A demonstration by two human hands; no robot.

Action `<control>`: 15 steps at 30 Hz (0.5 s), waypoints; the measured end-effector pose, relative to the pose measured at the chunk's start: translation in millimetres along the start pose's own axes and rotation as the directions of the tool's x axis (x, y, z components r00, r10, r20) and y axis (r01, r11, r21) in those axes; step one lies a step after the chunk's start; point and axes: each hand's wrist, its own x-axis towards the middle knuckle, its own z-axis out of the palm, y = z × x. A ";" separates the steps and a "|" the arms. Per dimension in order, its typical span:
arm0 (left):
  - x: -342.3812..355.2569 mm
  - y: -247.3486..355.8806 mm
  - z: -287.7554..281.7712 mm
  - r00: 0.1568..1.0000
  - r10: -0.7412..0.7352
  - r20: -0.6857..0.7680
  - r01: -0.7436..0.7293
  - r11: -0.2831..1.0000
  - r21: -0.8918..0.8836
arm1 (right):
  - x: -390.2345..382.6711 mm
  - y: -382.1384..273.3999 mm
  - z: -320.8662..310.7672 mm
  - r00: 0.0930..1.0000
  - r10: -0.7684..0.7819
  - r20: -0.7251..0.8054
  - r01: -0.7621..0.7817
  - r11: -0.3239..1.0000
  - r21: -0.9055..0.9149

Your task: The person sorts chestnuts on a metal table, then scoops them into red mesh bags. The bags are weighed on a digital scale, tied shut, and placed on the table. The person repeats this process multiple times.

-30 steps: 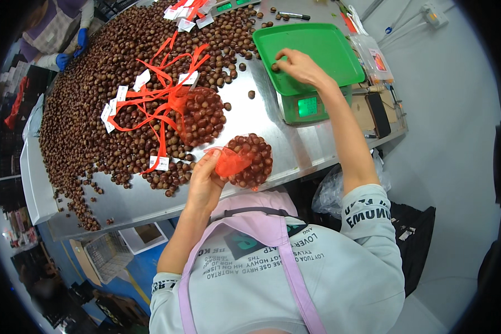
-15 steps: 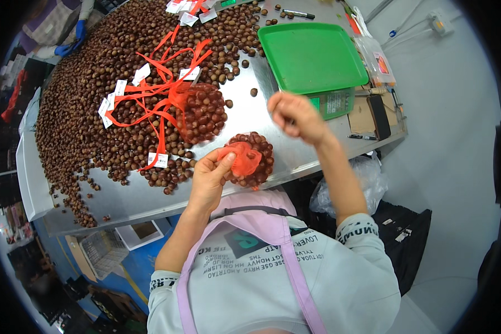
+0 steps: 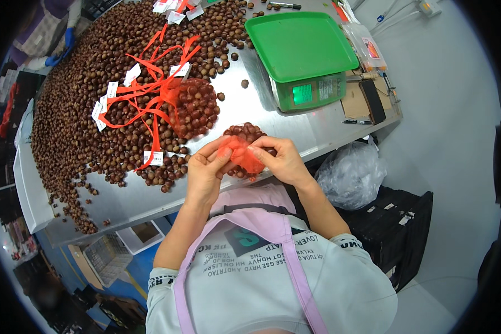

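Near the table's front edge lies a red mesh bag of chestnuts [image 3: 244, 132], its netting bunched up at the top. My left hand [image 3: 207, 170] pinches the left side of this gathered mesh between thumb and fingers. From the other side my right hand [image 3: 281, 160] has its thumb and fingertips closed on the same red mesh. Just beyond my left hand sits a filled red mesh bag [image 3: 197, 108], with red ribbons [image 3: 150, 89] and white tags [image 3: 156, 158] spread over the loose chestnuts beside it.
A large heap of loose chestnuts [image 3: 78, 111] covers the table's left and far side. A green scale [image 3: 309, 94] with a flat tray [image 3: 300, 44] stands at the right, near a dark phone [image 3: 371, 102] and a marker [image 3: 357, 121]. Another person's blue-gloved hand [image 3: 54, 59] is at far left.
My right hand has come down and left from beside the scale to the mesh bag and now grips its netting. My left hand keeps its hold. The whole view has shifted slightly.
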 end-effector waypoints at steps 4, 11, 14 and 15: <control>3.6 4.3 -12.2 0.997 -0.054 0.063 0.069 0.960 -0.271 | -0.7 3.4 -2.1 0.985 0.107 -0.138 -0.092 0.990 0.110; 9.7 10.3 -13.5 0.983 -0.144 0.117 0.185 0.724 -0.665 | 5.8 24.1 -14.6 0.941 0.293 0.168 -0.239 0.229 0.944; 12.9 14.6 -26.6 0.957 -0.191 0.217 0.253 0.916 -0.313 | 10.8 26.6 -14.1 0.935 0.224 0.274 -0.279 -0.008 0.960; 14.6 13.0 -24.4 0.975 -0.148 0.164 0.135 0.987 0.087 | 12.1 26.0 -14.9 0.943 0.203 0.262 -0.274 0.032 0.961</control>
